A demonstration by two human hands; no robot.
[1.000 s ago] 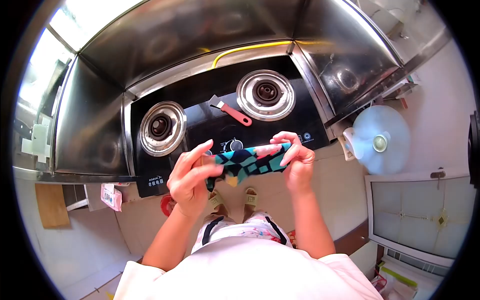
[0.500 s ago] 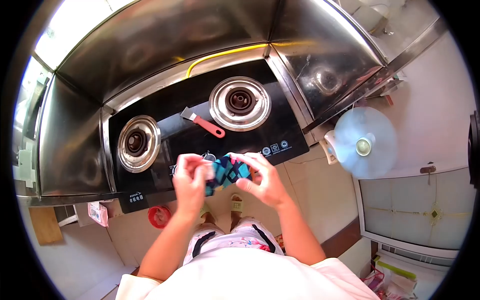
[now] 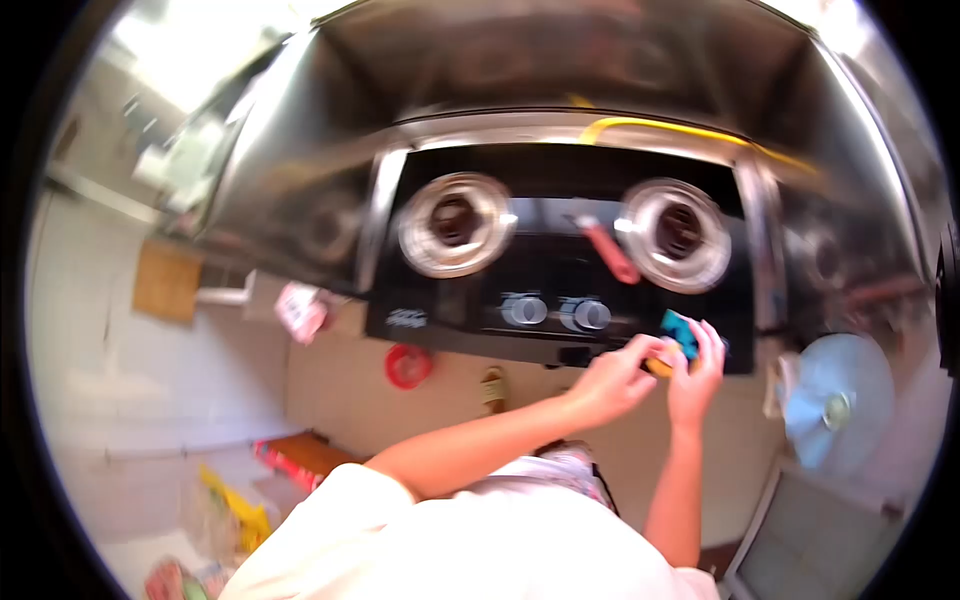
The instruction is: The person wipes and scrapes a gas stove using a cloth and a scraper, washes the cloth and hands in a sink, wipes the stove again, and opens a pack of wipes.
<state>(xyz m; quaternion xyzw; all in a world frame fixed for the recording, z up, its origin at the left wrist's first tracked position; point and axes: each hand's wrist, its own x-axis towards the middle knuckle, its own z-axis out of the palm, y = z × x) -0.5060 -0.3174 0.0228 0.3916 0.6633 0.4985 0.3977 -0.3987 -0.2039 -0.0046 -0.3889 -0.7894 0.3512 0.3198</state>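
Note:
A teal patterned cloth (image 3: 680,332), with a yellow-orange part low on it, is between my two hands over the front right edge of the black gas stove (image 3: 560,265). My left hand (image 3: 618,378) pinches it from the left. My right hand (image 3: 697,372) is closed round its right side, fingers pointing up. Blur and the fingers hide part of the cloth, so its exact kind is unclear. Beyond my hands, a scraper with a red handle (image 3: 610,250) lies on the stove between the burners.
Left burner (image 3: 457,222) and right burner (image 3: 676,232) sit in the stove top, with a yellow hose (image 3: 660,127) behind. A blue fan (image 3: 838,405) stands at the right. On the floor are a red bin (image 3: 408,366) and, further left, a yellow bag (image 3: 236,505).
The view has swung left, so the stove appears further right and level. My hands, still on the cloth, are now at the stove's right front, and the cloth looks more bunched.

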